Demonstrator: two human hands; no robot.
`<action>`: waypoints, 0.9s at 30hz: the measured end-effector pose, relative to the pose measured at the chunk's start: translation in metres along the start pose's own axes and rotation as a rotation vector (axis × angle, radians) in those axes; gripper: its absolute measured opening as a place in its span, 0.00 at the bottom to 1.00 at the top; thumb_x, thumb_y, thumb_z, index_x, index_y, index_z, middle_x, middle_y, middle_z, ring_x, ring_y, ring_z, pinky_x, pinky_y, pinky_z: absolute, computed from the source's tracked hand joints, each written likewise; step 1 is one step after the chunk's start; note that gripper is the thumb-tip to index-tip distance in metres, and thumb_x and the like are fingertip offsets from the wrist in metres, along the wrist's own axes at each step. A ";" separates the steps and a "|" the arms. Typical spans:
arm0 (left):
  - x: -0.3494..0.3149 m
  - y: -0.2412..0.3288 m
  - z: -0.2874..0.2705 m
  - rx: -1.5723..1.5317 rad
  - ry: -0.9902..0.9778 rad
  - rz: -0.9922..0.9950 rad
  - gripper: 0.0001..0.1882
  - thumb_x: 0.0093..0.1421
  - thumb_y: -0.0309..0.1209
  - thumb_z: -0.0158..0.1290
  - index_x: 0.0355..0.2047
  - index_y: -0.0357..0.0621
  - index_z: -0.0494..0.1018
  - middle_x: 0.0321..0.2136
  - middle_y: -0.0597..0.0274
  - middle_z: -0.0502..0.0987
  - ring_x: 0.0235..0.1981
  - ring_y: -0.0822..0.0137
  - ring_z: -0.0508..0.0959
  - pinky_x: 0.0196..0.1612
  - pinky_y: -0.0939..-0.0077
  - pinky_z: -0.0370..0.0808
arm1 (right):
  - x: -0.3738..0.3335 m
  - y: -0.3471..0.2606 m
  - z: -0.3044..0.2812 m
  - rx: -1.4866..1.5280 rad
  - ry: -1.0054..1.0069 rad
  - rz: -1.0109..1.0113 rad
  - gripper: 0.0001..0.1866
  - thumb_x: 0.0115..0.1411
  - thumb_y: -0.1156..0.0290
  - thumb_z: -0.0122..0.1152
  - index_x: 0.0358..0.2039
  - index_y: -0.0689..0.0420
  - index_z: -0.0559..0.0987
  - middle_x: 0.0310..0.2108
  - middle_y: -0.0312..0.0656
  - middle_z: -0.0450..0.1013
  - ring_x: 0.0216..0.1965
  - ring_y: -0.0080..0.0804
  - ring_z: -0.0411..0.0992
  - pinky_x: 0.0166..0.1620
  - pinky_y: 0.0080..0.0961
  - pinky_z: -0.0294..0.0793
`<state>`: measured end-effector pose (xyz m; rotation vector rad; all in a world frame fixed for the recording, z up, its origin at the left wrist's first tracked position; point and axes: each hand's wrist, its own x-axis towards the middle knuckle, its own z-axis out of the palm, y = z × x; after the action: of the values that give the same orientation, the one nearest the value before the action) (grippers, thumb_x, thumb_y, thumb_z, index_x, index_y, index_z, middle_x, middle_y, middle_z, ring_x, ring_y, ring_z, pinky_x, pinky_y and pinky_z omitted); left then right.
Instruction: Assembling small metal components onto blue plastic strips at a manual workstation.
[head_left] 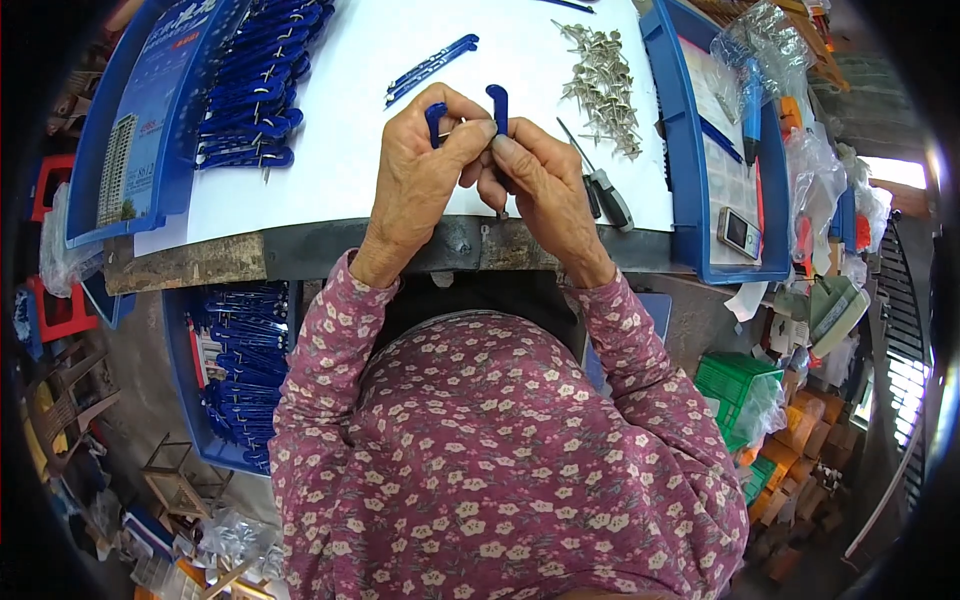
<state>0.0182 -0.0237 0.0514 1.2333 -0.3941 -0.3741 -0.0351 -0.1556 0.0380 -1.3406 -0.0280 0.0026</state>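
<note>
1. Blue plastic shows between the hands: one blue hooked piece (499,108) stands where the fingertips meet, above the table's near edge.
2. The left hand (425,155) has a second hooked piece (434,122) tucked among its fingers, thumb pressed in close; the right hand (545,170) pinches narrowly by the first piece's lower end, which the fingers hide.
3. Progress, as a judgement: it looks midway. A thick stack of blue pieces (255,90) lies gathered at left, a pair of pieces (432,70) lies apart ahead, and plenty of loose metal pins (603,90) remain.
4. White sheeting (330,185) covers the tabletop; a dark-handled tool (612,202) lies beside the right hand, near a blue tray (690,200).
5. Below, a floor-level bin (185,380) holds more blue pieces; around stand a green crate (730,385) and a red stool (60,310).
</note>
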 end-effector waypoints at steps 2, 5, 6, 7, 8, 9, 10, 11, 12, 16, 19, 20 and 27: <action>0.001 -0.001 0.001 0.037 0.018 -0.011 0.03 0.56 0.24 0.47 0.27 0.36 0.67 0.14 0.70 0.67 0.15 0.82 0.65 0.17 0.89 0.61 | 0.001 0.001 0.000 0.002 0.010 0.007 0.13 0.63 0.67 0.43 0.37 0.66 0.70 0.22 0.38 0.68 0.17 0.16 0.59 0.20 0.12 0.58; 0.003 -0.007 0.004 0.080 0.045 0.039 0.03 0.56 0.24 0.47 0.27 0.37 0.68 0.14 0.70 0.66 0.15 0.83 0.63 0.17 0.89 0.59 | 0.002 0.001 0.000 0.009 0.018 0.030 0.11 0.62 0.69 0.43 0.34 0.64 0.71 0.18 0.34 0.67 0.15 0.14 0.57 0.19 0.12 0.55; 0.005 -0.010 0.004 0.139 0.064 0.076 0.03 0.55 0.25 0.47 0.27 0.37 0.68 0.14 0.71 0.66 0.15 0.83 0.62 0.16 0.89 0.57 | 0.002 0.000 0.003 -0.016 0.096 0.035 0.11 0.62 0.70 0.43 0.34 0.64 0.72 0.17 0.33 0.65 0.15 0.14 0.56 0.18 0.11 0.54; 0.006 -0.012 0.004 0.198 0.082 0.113 0.04 0.55 0.25 0.47 0.27 0.37 0.68 0.14 0.71 0.65 0.15 0.83 0.61 0.16 0.89 0.56 | 0.002 0.000 0.006 -0.040 0.174 0.039 0.11 0.61 0.70 0.43 0.33 0.64 0.73 0.15 0.31 0.64 0.14 0.13 0.56 0.18 0.11 0.53; 0.006 -0.014 0.005 0.198 0.081 0.112 0.04 0.55 0.25 0.47 0.27 0.37 0.68 0.14 0.71 0.65 0.15 0.83 0.61 0.16 0.89 0.56 | 0.002 0.001 0.007 -0.040 0.175 0.039 0.11 0.61 0.70 0.43 0.33 0.64 0.73 0.15 0.31 0.64 0.14 0.13 0.56 0.18 0.11 0.53; 0.007 -0.016 0.005 0.183 0.093 0.124 0.04 0.55 0.25 0.48 0.27 0.37 0.68 0.15 0.71 0.65 0.15 0.84 0.60 0.16 0.89 0.55 | 0.002 0.003 0.009 -0.075 0.215 -0.008 0.11 0.61 0.70 0.46 0.34 0.65 0.73 0.15 0.29 0.62 0.14 0.12 0.53 0.17 0.10 0.50; 0.007 -0.017 0.006 0.167 0.106 0.135 0.04 0.55 0.25 0.48 0.27 0.37 0.68 0.15 0.72 0.65 0.15 0.84 0.59 0.16 0.88 0.54 | 0.003 0.004 0.010 -0.109 0.254 -0.054 0.11 0.61 0.70 0.48 0.36 0.66 0.73 0.16 0.27 0.61 0.14 0.10 0.51 0.16 0.10 0.46; 0.008 -0.017 0.007 0.167 0.106 0.135 0.04 0.55 0.25 0.48 0.27 0.37 0.68 0.15 0.72 0.65 0.15 0.84 0.59 0.16 0.88 0.54 | 0.004 0.004 0.011 -0.109 0.253 -0.055 0.11 0.61 0.70 0.48 0.36 0.66 0.73 0.16 0.27 0.61 0.14 0.10 0.51 0.16 0.10 0.46; 0.008 -0.018 0.009 0.177 0.133 0.134 0.04 0.55 0.26 0.48 0.26 0.37 0.68 0.14 0.72 0.65 0.15 0.84 0.60 0.16 0.88 0.54 | 0.006 0.004 0.013 -0.161 0.295 -0.071 0.11 0.60 0.70 0.48 0.35 0.65 0.74 0.16 0.27 0.61 0.14 0.10 0.51 0.16 0.10 0.46; 0.012 -0.020 0.013 0.237 0.194 0.149 0.05 0.55 0.26 0.47 0.25 0.37 0.67 0.13 0.71 0.65 0.14 0.84 0.60 0.15 0.88 0.55 | 0.009 0.003 0.014 -0.292 0.370 -0.122 0.10 0.60 0.70 0.50 0.32 0.63 0.76 0.15 0.26 0.60 0.15 0.10 0.52 0.17 0.10 0.47; 0.015 -0.019 0.014 0.345 0.191 0.177 0.05 0.55 0.26 0.47 0.25 0.37 0.67 0.12 0.68 0.67 0.13 0.82 0.64 0.14 0.86 0.57 | 0.010 0.006 0.012 -0.308 0.390 -0.175 0.10 0.60 0.70 0.49 0.32 0.63 0.76 0.15 0.26 0.60 0.15 0.10 0.52 0.17 0.11 0.48; 0.017 -0.018 0.017 0.343 0.187 0.180 0.05 0.55 0.26 0.47 0.25 0.37 0.67 0.12 0.68 0.67 0.13 0.82 0.64 0.14 0.86 0.57 | 0.011 0.006 0.010 -0.311 0.393 -0.178 0.10 0.60 0.70 0.49 0.32 0.63 0.76 0.15 0.26 0.60 0.15 0.10 0.52 0.17 0.11 0.48; 0.027 -0.021 0.026 0.569 0.189 0.182 0.06 0.55 0.28 0.46 0.24 0.37 0.66 0.09 0.64 0.69 0.11 0.75 0.71 0.14 0.81 0.63 | 0.012 0.008 0.000 -0.330 0.423 -0.195 0.10 0.61 0.70 0.49 0.31 0.63 0.75 0.14 0.26 0.60 0.15 0.11 0.53 0.18 0.11 0.50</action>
<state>0.0280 -0.0639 0.0414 1.7544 -0.4615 0.0212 -0.0233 -0.1532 0.0304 -1.6390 0.2071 -0.4673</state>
